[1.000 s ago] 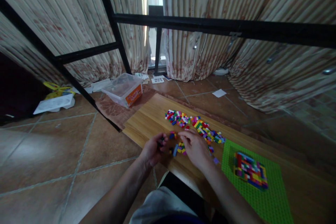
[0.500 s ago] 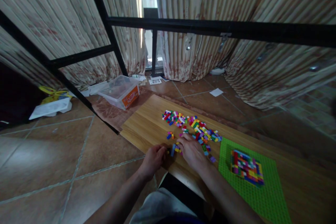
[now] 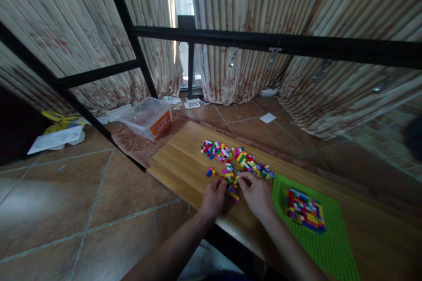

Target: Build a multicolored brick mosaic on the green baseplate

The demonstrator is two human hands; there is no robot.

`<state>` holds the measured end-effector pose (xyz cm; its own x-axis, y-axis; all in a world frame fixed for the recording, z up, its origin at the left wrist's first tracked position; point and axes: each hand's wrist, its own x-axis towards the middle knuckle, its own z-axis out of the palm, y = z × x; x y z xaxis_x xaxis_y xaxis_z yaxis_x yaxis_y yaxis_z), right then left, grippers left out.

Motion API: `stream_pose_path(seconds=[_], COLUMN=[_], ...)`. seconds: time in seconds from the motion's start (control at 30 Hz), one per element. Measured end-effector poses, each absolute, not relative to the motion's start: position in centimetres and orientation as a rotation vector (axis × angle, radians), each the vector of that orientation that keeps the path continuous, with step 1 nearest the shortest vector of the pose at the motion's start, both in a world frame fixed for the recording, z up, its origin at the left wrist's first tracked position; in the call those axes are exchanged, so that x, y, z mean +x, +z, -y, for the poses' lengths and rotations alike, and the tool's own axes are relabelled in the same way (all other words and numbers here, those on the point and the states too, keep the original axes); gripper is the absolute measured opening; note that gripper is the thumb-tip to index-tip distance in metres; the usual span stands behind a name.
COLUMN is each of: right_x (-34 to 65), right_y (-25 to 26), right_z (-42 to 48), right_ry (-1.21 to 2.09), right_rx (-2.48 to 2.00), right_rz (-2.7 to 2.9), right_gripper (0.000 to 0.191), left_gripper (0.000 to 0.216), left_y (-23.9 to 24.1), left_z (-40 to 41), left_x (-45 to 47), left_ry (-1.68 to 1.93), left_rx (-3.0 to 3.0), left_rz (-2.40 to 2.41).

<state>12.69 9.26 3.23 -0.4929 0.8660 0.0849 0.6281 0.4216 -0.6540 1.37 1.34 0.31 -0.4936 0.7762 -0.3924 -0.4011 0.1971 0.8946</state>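
Small toy building bricks (image 3: 233,194) in mixed colours lie on the wooden table (image 3: 178,158) between my two hands. My left hand (image 3: 213,195) is closed beside them, thumb and fingers pinched together; what they hold, if anything, is too small to make out. Just to the right, my right hand (image 3: 255,191) pinches a small yellow brick (image 3: 238,177) at its fingertips. Past my right forearm, a green baseplate (image 3: 332,237) bears a low, multicoloured brick build (image 3: 306,210) with a walled edge.
Loose bricks form piles (image 3: 216,150) further back on the table, and a small cluster (image 3: 210,171) sits left of them. A clear plastic bin (image 3: 145,116) with an orange label stands on the mat beyond the table's left end. A black metal frame (image 3: 211,35) crosses before the curtains.
Both hands have moved to the right over the near bricks, the left one closer to them. The view has shifted slightly. The build on the baseplate looks the same.
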Motion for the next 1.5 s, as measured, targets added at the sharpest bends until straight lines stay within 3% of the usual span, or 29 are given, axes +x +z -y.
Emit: stream_pose_path(seconds=[0.17,0.37,0.6,0.97,1.27,1.5], right_x=[11.7,7.1,4.3,8.3,7.0,6.7], right_y=[4.0,5.3,3.6,4.9,3.1,4.7], right_z=[-10.1,-8.8,-7.9,-5.5,-3.3,-3.0], right_ry=[0.568,0.587,0.430,0.953,0.685,0.892], right_rx=[-1.258,-1.127,-1.197,-0.889,-0.954,-0.744], right_rz=[2.362,2.629,2.734,2.443,2.243,2.246], right_gripper=[0.024,0.016,0.014,0.019,0.019,0.018], left_gripper=[0.028,0.033,0.034,0.039,0.028,0.023], left_y=[0.9,2.1,3.0,3.6,3.1,3.2], left_z=[-2.3,1.1,3.2,2.2,2.0,1.8], left_x=[2.6,0.1,-3.3,-2.4,-1.8,-2.8], left_ry=[1.557,1.640,1.634,1.419,1.522,1.539], left_rx=[0.362,0.270,0.080,0.213,-0.063,-0.161], left_rz=[-1.373,-1.368,-1.404,-1.302,-1.098,-1.031])
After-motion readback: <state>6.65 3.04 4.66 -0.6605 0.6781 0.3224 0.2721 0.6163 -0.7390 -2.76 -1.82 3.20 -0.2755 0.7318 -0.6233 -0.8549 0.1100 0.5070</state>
